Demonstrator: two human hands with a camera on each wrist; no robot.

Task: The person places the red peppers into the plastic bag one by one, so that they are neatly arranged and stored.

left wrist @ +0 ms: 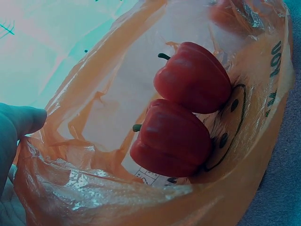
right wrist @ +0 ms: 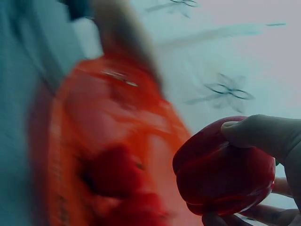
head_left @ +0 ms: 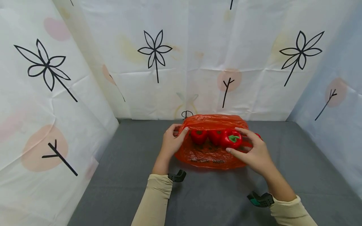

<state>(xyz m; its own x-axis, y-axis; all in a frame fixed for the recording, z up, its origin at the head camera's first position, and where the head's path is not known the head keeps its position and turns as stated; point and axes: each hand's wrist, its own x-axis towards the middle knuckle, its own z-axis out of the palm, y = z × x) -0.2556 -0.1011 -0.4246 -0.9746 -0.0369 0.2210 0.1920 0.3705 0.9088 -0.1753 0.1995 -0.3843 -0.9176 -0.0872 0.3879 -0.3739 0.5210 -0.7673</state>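
An orange-red plastic bag [head_left: 209, 157] lies on the grey table with its mouth spread open towards me. Inside it two red bell peppers [left wrist: 190, 77] rest side by side, their green stems showing in the left wrist view. My left hand [head_left: 172, 141] pinches the bag's left rim between thumb and fingers. At the bag's right side my right hand [head_left: 255, 153] holds another red bell pepper [right wrist: 225, 169], thumb on one side and fingers round the other. Its green stem faces me in the head view, at the bag's mouth.
A small red patch [head_left: 258, 136] shows behind my right hand; its kind is hidden. The grey table [head_left: 127, 188] extends around the bag. White patterned cloth [head_left: 198, 62] hangs behind the table and on both sides.
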